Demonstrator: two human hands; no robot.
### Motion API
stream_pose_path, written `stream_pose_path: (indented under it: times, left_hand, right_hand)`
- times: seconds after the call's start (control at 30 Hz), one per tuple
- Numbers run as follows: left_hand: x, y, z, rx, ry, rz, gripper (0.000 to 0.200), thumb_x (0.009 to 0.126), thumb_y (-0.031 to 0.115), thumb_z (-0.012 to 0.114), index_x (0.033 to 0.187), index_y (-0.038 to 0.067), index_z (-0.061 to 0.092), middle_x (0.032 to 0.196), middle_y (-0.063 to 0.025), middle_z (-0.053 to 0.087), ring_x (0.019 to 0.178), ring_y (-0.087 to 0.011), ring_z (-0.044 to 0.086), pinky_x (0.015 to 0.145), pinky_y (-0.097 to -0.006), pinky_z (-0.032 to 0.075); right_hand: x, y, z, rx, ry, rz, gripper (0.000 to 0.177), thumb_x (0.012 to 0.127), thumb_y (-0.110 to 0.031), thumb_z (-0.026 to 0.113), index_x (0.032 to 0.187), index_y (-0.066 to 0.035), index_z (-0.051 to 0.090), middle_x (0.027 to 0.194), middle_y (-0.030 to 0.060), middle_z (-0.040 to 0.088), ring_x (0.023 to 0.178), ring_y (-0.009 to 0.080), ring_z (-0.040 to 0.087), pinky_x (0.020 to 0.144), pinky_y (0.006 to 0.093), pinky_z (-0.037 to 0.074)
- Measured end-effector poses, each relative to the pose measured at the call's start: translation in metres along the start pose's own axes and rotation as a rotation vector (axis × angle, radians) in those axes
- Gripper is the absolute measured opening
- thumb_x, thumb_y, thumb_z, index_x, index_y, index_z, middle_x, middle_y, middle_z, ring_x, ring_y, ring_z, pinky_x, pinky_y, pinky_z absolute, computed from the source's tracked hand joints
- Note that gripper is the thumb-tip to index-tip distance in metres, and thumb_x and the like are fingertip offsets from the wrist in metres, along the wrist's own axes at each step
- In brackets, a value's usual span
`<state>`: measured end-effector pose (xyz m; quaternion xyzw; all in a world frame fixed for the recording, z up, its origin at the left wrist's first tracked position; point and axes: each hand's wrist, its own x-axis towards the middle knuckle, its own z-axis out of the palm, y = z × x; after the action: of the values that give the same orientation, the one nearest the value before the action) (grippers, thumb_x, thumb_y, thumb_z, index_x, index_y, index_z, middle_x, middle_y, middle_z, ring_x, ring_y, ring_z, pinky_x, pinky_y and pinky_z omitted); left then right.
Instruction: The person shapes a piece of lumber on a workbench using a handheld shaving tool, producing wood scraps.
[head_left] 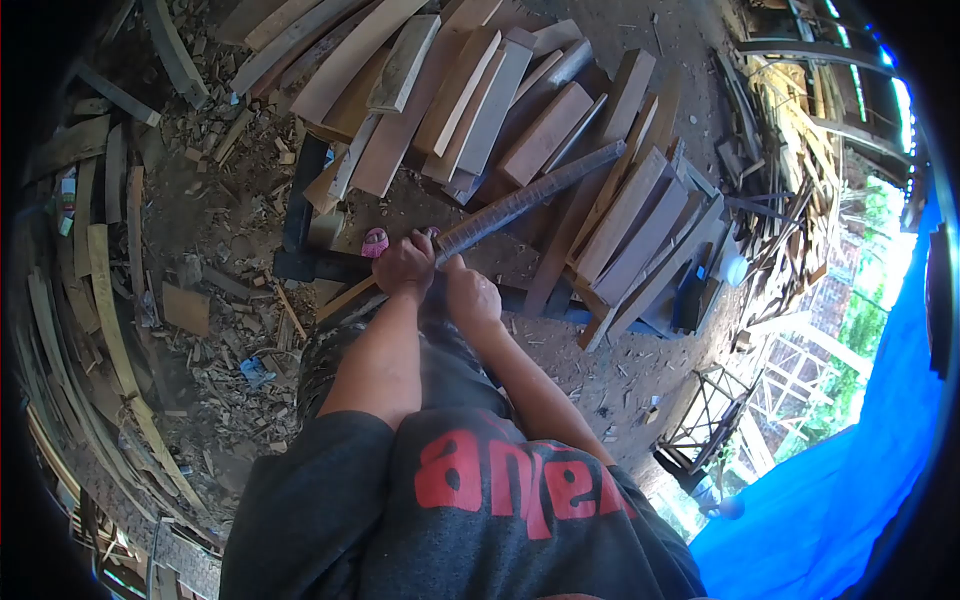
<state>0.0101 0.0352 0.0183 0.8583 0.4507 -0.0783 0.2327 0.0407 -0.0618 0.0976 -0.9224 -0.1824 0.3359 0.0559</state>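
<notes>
A long brown rod (535,200) with ringed markings slants up to the right, above stacked boards (465,110). Its near end meets my left hand (405,265), whose fingers are closed around it. Just below and to the right, my right hand (472,298) is curled into a fist, with a fingertip close to or touching the rod's near end. What lies inside that fist is hidden. Below my left hand, a narrow strip of wood (347,298) lies at an angle. A foot in a pink sandal (375,242) shows just beyond the left hand.
The boards rest on a dark frame (295,225). Wood scraps and chips (240,350) litter the dirt floor at left, beside long curved-looking planks (110,340). A white container (732,268) stands by the right stack. A blue tarp (830,500) hangs at right.
</notes>
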Motion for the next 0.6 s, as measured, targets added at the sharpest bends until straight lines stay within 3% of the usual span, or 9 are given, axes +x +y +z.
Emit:
stream_pose_path:
  times: [0.2, 0.3, 0.4, 0.6]
  left_hand:
    - [0.002, 0.005, -0.002, -0.005, -0.025, -0.051, 0.049, 0.089, 0.038, 0.04, 0.064, 0.008, 0.069, 0.067, -0.0193, 0.066, 0.067, -0.0361, 0.067, 0.068, -0.0456, 0.053]
    - [0.001, 0.006, -0.005, -0.007, -0.086, -0.086, 0.048, 0.089, 0.038, 0.041, 0.064, 0.008, 0.069, 0.068, -0.0188, 0.066, 0.068, -0.0359, 0.067, 0.068, -0.0452, 0.052]
    - [0.001, 0.002, -0.004, 0.007, -0.097, -0.058, 0.048, 0.089, 0.038, 0.04, 0.064, 0.008, 0.069, 0.069, -0.0181, 0.067, 0.068, -0.0353, 0.067, 0.067, -0.0452, 0.052]
    - [0.002, 0.004, -0.003, 0.018, -0.099, -0.065, 0.048, 0.089, 0.038, 0.04, 0.065, 0.008, 0.069, 0.07, -0.0177, 0.067, 0.069, -0.0348, 0.067, 0.066, -0.0453, 0.052]
  right_hand:
    - [-0.068, 0.015, -0.023, -0.084, -0.055, 0.061, 0.014, 0.087, -0.009, 0.045, 0.099, -0.002, 0.047, 0.076, 0.0232, 0.065, 0.075, 0.037, 0.067, 0.067, 0.0468, 0.053]
    - [-0.019, 0.003, -0.002, -0.018, 0.021, -0.014, 0.012, 0.087, -0.01, 0.046, 0.097, -0.004, 0.047, 0.077, 0.0234, 0.065, 0.076, 0.0373, 0.067, 0.067, 0.0472, 0.053]
    - [0.006, -0.002, 0.0, -0.053, -0.035, -0.004, 0.017, 0.086, -0.01, 0.046, 0.102, -0.005, 0.046, 0.079, 0.0235, 0.065, 0.078, 0.0414, 0.064, 0.069, 0.0516, 0.05]
    - [-0.068, 0.011, -0.032, -0.113, -0.121, 0.076, 0.014, 0.087, -0.01, 0.045, 0.099, -0.005, 0.046, 0.078, 0.024, 0.065, 0.077, 0.0397, 0.065, 0.068, 0.05, 0.051]
